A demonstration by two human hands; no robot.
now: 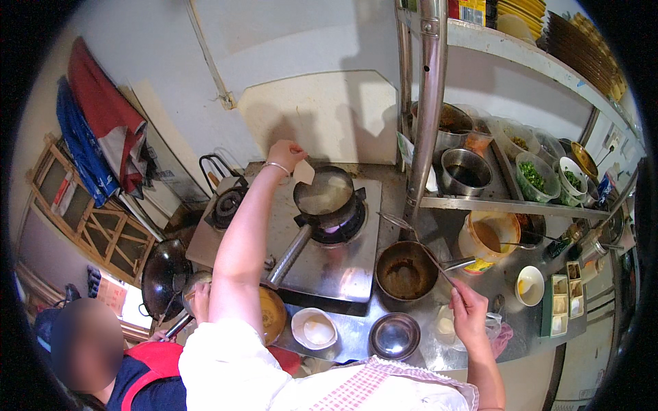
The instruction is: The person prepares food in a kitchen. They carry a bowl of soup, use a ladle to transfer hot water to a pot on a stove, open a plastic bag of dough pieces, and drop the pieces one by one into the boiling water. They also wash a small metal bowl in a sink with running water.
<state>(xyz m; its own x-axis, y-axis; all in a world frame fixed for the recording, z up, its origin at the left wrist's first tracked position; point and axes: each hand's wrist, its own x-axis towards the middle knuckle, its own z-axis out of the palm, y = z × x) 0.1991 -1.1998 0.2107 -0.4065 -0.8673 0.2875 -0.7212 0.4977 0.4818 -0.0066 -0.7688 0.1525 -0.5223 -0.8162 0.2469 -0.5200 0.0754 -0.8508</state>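
My left hand (pixel 286 155) pinches a thin pale sheet (pixel 304 172), possibly dough, which hangs by the left rim of a dark long-handled pan (pixel 304 204). Cloudy liquid and pale pieces (pixel 336 186) show inside the pan. It sits on a gas burner (pixel 336 234) with a visible flame. In my right hand (pixel 469 311) is the thin handle of a long metal utensil (pixel 431 257); its wire-like head (pixel 395 221) points toward the stove, above a brown-stained pot (pixel 406 271). The exact kind of utensil cannot be made out.
A co-worker (pixel 154 370) stands close on the left, holding a pan handle (pixel 177 323). Along the front edge are a white bowl (pixel 314 329) and a steel bowl (pixel 394 336). A steel post (pixel 431 103) and shelf (pixel 514 205) with containers rise at right.
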